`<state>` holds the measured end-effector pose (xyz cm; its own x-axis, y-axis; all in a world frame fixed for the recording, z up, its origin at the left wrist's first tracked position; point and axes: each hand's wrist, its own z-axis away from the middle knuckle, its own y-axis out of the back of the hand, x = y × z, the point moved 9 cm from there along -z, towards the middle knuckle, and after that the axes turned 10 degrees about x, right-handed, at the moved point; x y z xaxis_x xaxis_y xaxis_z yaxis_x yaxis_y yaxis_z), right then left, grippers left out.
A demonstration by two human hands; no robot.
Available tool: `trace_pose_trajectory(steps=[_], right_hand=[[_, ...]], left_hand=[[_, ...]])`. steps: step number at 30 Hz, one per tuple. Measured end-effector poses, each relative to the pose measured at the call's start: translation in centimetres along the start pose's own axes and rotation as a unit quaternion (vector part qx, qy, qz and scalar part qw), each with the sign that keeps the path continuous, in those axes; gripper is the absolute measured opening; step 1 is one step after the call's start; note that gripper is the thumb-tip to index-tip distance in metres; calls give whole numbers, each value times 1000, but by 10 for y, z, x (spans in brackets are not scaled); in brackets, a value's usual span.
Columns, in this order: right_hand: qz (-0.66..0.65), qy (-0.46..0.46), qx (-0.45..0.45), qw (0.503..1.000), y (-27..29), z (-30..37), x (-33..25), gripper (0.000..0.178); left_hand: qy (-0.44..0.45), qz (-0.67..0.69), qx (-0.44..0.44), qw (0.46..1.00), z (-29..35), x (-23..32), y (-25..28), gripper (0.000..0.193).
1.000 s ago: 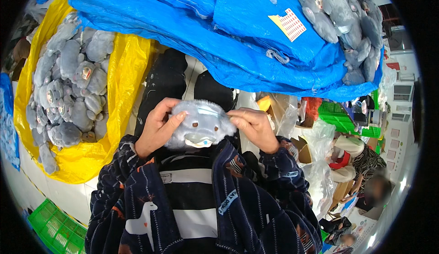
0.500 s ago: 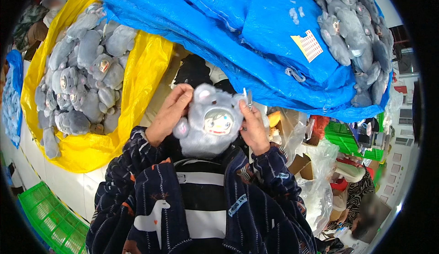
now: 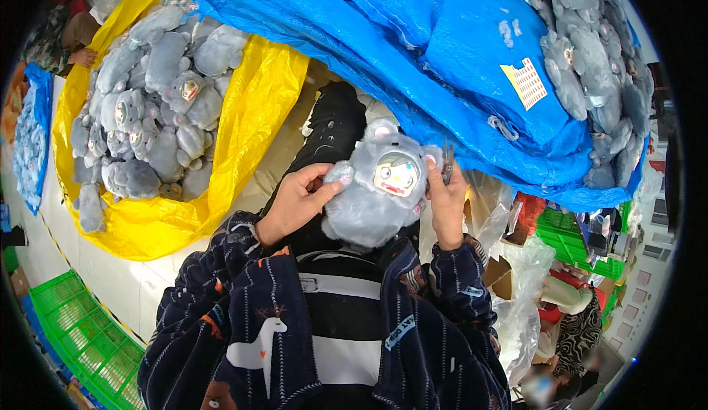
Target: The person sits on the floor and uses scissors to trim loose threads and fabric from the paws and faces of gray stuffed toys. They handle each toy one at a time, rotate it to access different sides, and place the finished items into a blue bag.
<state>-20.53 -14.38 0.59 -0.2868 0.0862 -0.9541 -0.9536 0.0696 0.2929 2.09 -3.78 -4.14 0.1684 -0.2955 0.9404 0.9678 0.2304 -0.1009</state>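
A grey plush toy [image 3: 372, 207] with round ears and a printed doll face is held in front of my torso, tilted slightly. My left hand [image 3: 299, 200] pinches its paw, pink on the inside, at the toy's left side. On the other side, my right hand [image 3: 447, 200] grips the toy by its ear, the thumb against it. Small metal snips [image 3: 448, 161] stick up from that same hand, their narrow blades pointing away from me; their handles are hidden by the fingers.
A yellow sack [image 3: 258, 93] full of similar grey plush toys [image 3: 166, 63] stands at the left. Across the far side lies a blue sheet [image 3: 413, 63], with more plush toys heaped at its right. Green crates [image 3: 81, 329] are at lower left and right. Clear plastic bags [image 3: 520, 321] lie right.
My left hand has shifted from the toy's ear down to its paw. The toy has turned a little, and my right hand keeps the snips beside the other ear.
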Motion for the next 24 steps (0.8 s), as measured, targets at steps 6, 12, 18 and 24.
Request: trace_pose_trajectory(steps=[6, 12, 18, 24], right_hand=[[177, 372, 17, 911, -8, 47, -94, 36], [304, 450, -95, 834, -57, 79, -106, 39], [321, 454, -103, 825, -61, 79, -107, 36], [314, 449, -130, 827, -62, 78, -106, 35]], left_hand=[[36, 117, -79, 989, 3, -8, -7, 30], [73, 184, -127, 972, 8, -9, -21, 33], [58, 182, -164, 968, 9, -7, -25, 32], [54, 175, -199, 963, 11, -4, -25, 33]])
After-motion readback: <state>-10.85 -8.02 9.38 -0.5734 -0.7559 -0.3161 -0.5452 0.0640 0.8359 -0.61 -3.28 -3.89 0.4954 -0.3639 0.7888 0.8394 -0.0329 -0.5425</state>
